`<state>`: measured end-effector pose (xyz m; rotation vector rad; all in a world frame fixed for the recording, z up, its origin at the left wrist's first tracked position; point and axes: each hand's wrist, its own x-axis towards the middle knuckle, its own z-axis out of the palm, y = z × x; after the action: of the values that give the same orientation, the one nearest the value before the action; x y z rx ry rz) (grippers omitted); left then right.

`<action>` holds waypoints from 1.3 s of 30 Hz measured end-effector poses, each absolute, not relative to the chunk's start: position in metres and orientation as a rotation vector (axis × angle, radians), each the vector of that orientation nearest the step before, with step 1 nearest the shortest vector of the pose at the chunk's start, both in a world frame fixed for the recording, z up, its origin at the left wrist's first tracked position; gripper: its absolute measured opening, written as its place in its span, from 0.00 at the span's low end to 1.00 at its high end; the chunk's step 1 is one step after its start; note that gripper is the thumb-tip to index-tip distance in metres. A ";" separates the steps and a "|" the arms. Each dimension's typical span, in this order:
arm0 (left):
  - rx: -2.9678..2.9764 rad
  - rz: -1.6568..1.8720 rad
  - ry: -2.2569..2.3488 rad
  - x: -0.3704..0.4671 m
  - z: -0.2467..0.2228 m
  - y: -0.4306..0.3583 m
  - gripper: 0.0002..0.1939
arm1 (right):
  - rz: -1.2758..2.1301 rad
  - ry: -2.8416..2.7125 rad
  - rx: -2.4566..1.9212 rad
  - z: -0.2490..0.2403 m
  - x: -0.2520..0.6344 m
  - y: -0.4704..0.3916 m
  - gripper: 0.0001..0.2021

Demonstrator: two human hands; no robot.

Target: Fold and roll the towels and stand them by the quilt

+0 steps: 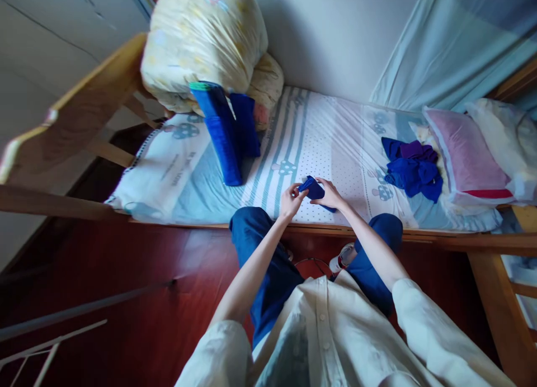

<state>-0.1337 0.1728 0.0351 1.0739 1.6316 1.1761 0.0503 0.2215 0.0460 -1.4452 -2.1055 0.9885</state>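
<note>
My left hand [291, 200] pinches the near-left corner of a small folded dark blue cloth [314, 188] just above the front edge of the bed. Curved around the cloth's right side is my right hand [329, 194], its fingers also closed on it. What garment or cloth it is, I cannot make out. Left of my hands lies a long row of folded blue cloths [222, 144], with a second dark blue folded piece [246, 124] beside it. Over to the right is a crumpled heap of blue cloths [413, 174] with a purple cloth [419, 151] on top.
The bed [327, 124] has a patterned sheet and a wooden end rail [84, 104]. A bulky cream quilt [201, 40] is piled at the left end. A pink pillow [465, 146] lies at the right, near a hanging pale curtain [461, 46].
</note>
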 end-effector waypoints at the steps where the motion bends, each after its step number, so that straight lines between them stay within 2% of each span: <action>1: 1.121 1.200 1.593 -0.137 0.043 0.174 0.11 | 1.006 -2.091 -1.424 0.053 0.042 0.226 0.39; 5: 1.328 1.255 1.450 -0.153 0.069 0.183 0.11 | 1.027 -1.997 -1.333 0.071 0.016 0.236 0.21; 9: 1.383 1.324 1.370 -0.176 0.077 0.195 0.14 | 1.063 -1.912 -1.289 0.081 -0.008 0.243 0.17; 14: 1.096 1.462 1.285 -0.214 0.054 0.214 0.22 | 1.026 -1.860 -1.276 0.091 -0.049 0.261 0.17; 18: 1.003 1.386 1.264 -0.242 0.017 0.230 0.28 | 1.013 -1.807 -1.258 0.093 -0.089 0.289 0.16; 22: 1.064 1.297 1.521 -0.259 -0.018 0.253 0.38 | 1.037 -1.703 -1.232 0.081 -0.133 0.323 0.18; 27: 0.949 1.268 1.812 -0.280 -0.048 0.296 0.37 | 1.108 -1.619 -1.176 0.062 -0.181 0.366 0.24; 32: 0.859 1.332 1.913 -0.299 -0.075 0.329 0.37 | 1.087 -1.635 -1.172 0.049 -0.220 0.406 0.24; 39: 0.779 0.944 2.157 -0.311 -0.076 0.352 0.41 | 1.119 -1.597 -1.140 0.030 -0.258 0.445 0.29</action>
<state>-0.3111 0.3524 -0.0762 0.7789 2.1570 0.9445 -0.2580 0.4446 0.0304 -1.1397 -1.5967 1.1189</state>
